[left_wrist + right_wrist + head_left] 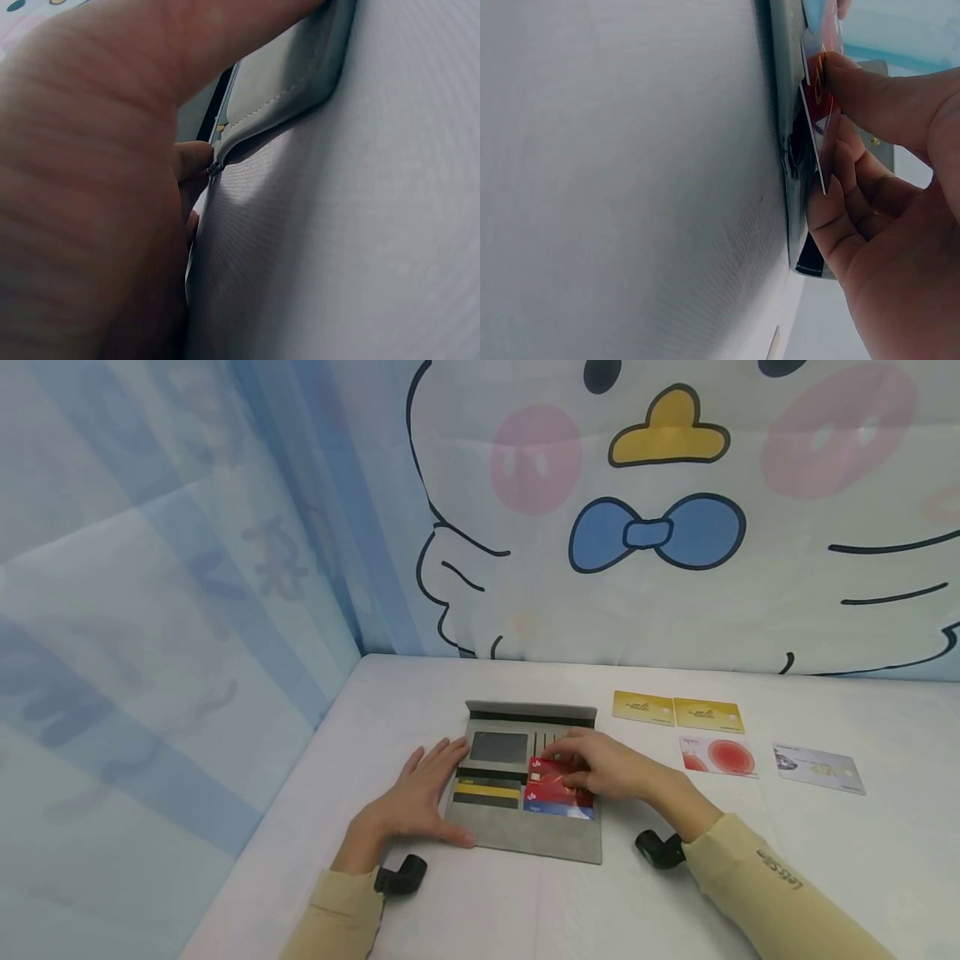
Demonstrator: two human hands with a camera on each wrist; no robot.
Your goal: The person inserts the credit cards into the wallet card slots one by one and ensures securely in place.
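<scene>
The upper red card is being pinched by the person's right grip, the thumb being pressed against one face and the curled fingers being placed behind the other, with only the card's thickness between them. The card is being held directly under the fingertips, over the right half of the opened grey wallet. In the right wrist view it is being tilted, its far end being raised clear of the wallet while its near end is being overlapped with a second red card with a blue lower strip. That second card is being seen just below the thumb; how deeply it is being seated in a pocket cannot be told.

The left grip is being spread wide, nothing being grasped: its straight fingers are being rested at the wallet's left edge and its thumb at the lower edge, well apart from the upper red card. Beside the two red cards, yellow-and-black cards are being held in the wallet's left pocket.

On the white worktop, beyond the right grip, two gold cards, a red-circled card and a silver card are being displayed flat.
</scene>
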